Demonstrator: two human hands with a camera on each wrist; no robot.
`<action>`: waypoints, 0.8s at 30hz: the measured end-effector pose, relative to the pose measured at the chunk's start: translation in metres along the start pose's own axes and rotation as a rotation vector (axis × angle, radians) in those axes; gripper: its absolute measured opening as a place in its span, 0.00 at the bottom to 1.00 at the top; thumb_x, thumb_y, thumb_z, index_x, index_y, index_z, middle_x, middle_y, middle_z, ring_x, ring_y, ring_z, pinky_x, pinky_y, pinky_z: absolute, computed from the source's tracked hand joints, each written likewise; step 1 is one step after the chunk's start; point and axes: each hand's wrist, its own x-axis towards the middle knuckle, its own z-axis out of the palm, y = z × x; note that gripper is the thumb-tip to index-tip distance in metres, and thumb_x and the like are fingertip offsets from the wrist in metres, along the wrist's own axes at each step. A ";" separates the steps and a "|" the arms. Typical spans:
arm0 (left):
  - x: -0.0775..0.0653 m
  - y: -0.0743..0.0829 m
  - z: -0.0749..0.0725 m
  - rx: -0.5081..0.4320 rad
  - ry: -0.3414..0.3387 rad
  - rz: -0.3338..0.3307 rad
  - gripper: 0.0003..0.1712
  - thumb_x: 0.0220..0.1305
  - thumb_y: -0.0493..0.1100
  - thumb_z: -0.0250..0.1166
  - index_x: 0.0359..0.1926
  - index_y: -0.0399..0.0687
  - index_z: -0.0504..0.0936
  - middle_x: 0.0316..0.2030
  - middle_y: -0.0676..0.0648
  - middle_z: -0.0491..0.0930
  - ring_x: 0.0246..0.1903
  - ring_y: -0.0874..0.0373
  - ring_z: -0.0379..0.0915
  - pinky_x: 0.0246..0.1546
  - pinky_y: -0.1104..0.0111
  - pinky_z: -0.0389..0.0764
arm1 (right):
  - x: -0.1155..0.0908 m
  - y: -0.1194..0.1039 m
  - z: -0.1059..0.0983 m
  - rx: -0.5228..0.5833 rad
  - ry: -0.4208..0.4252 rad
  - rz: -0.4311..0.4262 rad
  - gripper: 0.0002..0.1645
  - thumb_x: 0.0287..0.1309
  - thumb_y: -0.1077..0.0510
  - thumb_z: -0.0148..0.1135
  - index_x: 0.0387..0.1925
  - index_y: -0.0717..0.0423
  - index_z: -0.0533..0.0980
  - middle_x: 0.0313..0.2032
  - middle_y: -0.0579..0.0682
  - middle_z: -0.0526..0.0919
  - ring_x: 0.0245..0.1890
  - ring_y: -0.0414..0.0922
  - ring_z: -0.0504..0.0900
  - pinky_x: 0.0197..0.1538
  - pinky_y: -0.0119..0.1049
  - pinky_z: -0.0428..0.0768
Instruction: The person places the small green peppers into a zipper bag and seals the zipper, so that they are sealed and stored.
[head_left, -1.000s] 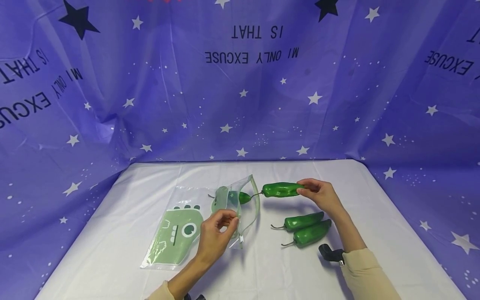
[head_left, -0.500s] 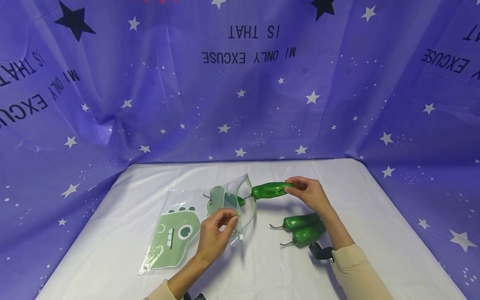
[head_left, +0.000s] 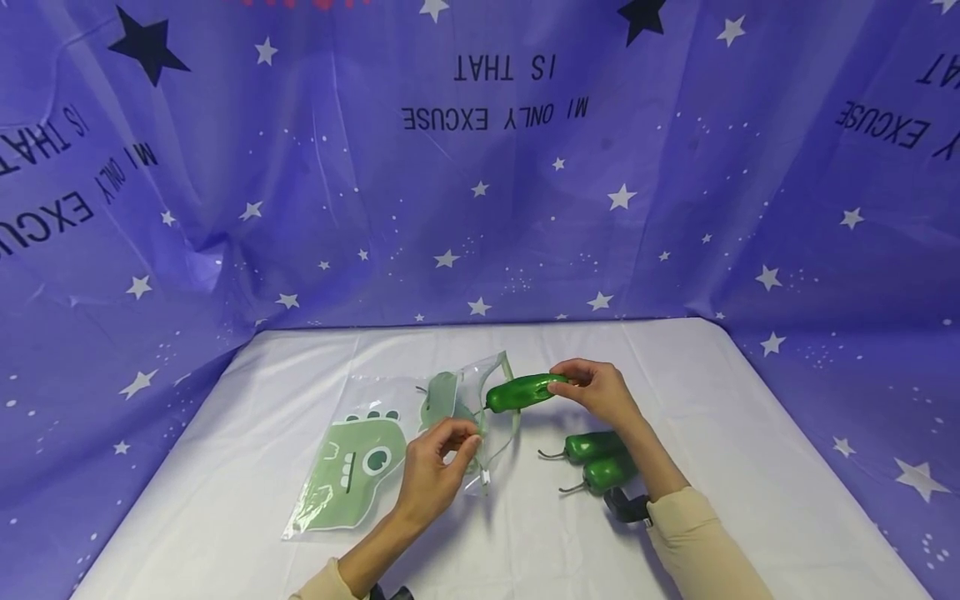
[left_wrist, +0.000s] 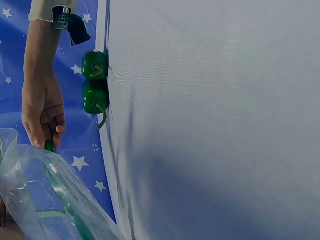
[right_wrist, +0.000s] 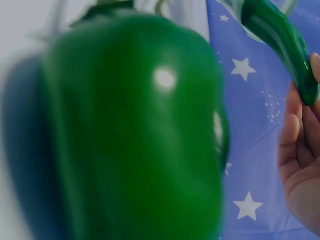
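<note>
From my station I see the right hand (head_left: pixel 600 393) pinching the tip of a pepper (head_left: pixel 523 392) between thumb and fingers. That pepper is held above the table, stem end inside the mouth of the bag (head_left: pixel 386 433), tip outside. The left hand (head_left: pixel 437 467) pinches the bag's near edge, thumb against fingers, close to the white slider (head_left: pixel 485 477). Through the clear plastic I make out a stem (head_left: pixel 421 389), partly hidden by the green monster print. On the right hand's near side, two more peppers (head_left: pixel 606 475) lie side by side on the white table (head_left: pixel 540 550); one looms blurred in my right wrist view. Behind stands a purple starred curtain (head_left: pixel 480 217).
</note>
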 end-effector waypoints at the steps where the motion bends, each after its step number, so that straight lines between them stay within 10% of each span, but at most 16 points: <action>1: 0.000 0.000 0.000 0.002 -0.001 0.001 0.09 0.50 0.20 0.65 0.32 0.33 0.79 0.26 0.41 0.80 0.24 0.49 0.78 0.26 0.67 0.81 | -0.002 -0.005 0.002 -0.011 -0.004 -0.004 0.18 0.47 0.52 0.74 0.41 0.55 0.82 0.33 0.50 0.85 0.32 0.45 0.81 0.33 0.33 0.79; 24: -0.002 0.000 0.001 -0.014 -0.017 -0.032 0.08 0.51 0.22 0.66 0.32 0.33 0.79 0.28 0.39 0.80 0.26 0.50 0.78 0.29 0.67 0.82 | 0.009 -0.001 0.032 0.099 0.072 0.098 0.20 0.44 0.52 0.76 0.40 0.52 0.83 0.35 0.49 0.86 0.36 0.42 0.84 0.40 0.32 0.81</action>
